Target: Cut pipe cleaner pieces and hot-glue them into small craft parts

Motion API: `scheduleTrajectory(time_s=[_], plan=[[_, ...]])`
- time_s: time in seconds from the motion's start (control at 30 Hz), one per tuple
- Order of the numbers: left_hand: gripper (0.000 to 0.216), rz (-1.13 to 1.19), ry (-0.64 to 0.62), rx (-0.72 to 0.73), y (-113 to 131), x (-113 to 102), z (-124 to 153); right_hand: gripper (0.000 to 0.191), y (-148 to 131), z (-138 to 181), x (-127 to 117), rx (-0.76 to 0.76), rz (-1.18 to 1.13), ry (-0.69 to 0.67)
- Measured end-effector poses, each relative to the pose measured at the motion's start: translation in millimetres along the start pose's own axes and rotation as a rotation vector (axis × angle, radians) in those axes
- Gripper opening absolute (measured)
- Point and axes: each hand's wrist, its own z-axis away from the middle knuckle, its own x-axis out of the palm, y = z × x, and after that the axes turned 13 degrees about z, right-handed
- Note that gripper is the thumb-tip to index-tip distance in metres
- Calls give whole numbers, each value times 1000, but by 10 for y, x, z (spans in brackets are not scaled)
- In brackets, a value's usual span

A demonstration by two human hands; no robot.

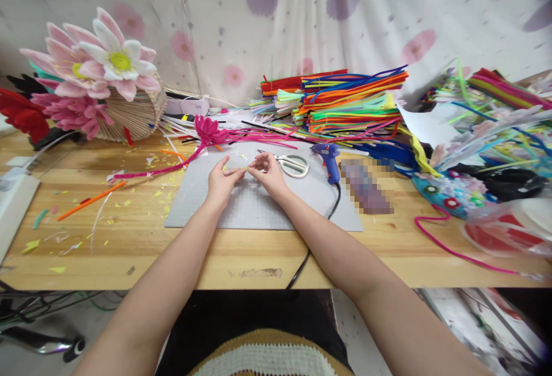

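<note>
Over the grey cutting mat (259, 212), my left hand (224, 181) and my right hand (268, 173) meet with fingertips nearly touching. Both are closed in a pinch on a small, thin yellowish piece (244, 168) that spans the gap between them. Its exact kind is too small to make out. Just beyond my right hand lie scissors (294, 165) with pale handles. A blue glue gun (330, 162) rests farther right on the mat, its black cord running down over the table's front edge. A magenta pipe-cleaner flower (209, 130) lies beyond my left hand.
Bundles of coloured pipe cleaners (349, 100) are stacked at the back. A woven basket (133, 108) of fuzzy flowers stands back left. Yellow scraps (31, 246) and an orange pipe cleaner (91, 200) litter the left. At right are a plastic tub (513, 226) and a magenta strand (459, 253).
</note>
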Motion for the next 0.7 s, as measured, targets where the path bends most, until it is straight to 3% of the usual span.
scheduleTrajectory(time_s=[0.4, 0.7], plan=[[68, 7, 9, 18, -37, 1, -25, 36, 43, -29, 5, 56, -45, 44], [49, 101, 11, -66, -7, -4, -12, 38, 11, -15, 1, 90, -112, 18]])
